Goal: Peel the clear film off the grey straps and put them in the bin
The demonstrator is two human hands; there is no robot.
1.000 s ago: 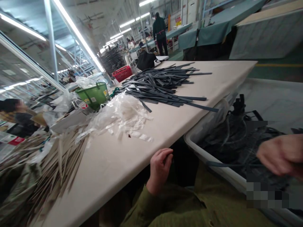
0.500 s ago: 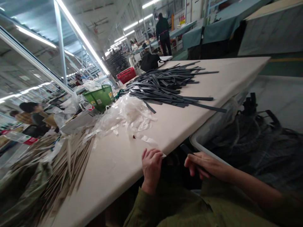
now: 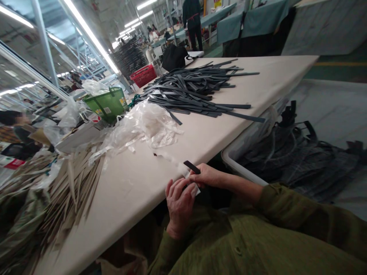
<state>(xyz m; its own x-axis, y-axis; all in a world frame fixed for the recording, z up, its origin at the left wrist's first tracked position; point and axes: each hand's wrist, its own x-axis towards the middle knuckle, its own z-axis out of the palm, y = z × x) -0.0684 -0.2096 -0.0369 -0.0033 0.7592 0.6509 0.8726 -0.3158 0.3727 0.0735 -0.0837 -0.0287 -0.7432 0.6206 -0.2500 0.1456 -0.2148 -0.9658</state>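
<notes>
My right hand [image 3: 210,176] is closed round a dark flat strip [image 3: 191,167], whose short end sticks out past the fingers over the table's edge. Beside it, my left hand [image 3: 180,202] has its fingers curled over a small white piece [image 3: 197,190] that looks like paper or film. Both hands meet at the front edge of the pale table [image 3: 126,183], and the fingertips partly hide what lies between them. Farther back on the table lies a heap of dark grey strips [image 3: 186,91]. Crumpled clear plastic [image 3: 149,122] rests just left of that heap.
A white bin [image 3: 243,170] with dark strips stands right of the table. Beige strips [image 3: 74,183] hang at the left. A green basket [image 3: 107,105], a red basket [image 3: 143,75] and a black bag [image 3: 174,57] sit farther back. Another person [image 3: 192,23] stands in the background.
My right hand has moved left and up with the dark strip, from beside the bin to my left hand. The view has shifted somewhat, so the table appears higher and farther left.
</notes>
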